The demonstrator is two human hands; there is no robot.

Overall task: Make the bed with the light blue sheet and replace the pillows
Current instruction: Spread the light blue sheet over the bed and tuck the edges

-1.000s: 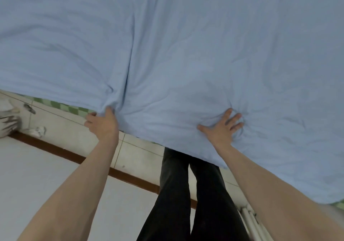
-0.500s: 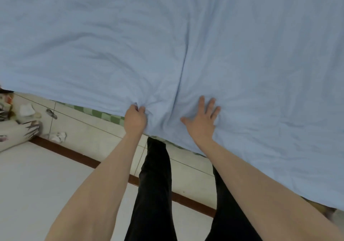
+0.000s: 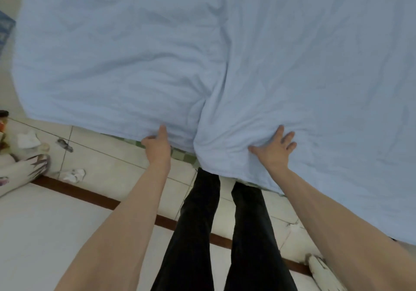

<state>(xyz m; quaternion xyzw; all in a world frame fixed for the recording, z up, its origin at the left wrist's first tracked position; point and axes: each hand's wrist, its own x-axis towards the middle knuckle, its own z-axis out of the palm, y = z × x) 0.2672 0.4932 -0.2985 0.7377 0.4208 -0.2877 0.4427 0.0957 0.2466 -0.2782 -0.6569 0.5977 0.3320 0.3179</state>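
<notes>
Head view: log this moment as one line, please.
left hand: grips sheet edge | right hand: flat, fingers spread | light blue sheet: wrinkled | pillows: not seen

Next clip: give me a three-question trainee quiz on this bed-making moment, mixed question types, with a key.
1. True or false: the right hand lies flat with spread fingers on the wrinkled light blue cotton sheet.
2. The left hand grips the sheet at: A) its near edge B) its far corner C) its middle.
3. Fill in: below the sheet's edge shows a green ____ mattress cover.

Key: 1 true; 2 A; 3 checked.
</notes>
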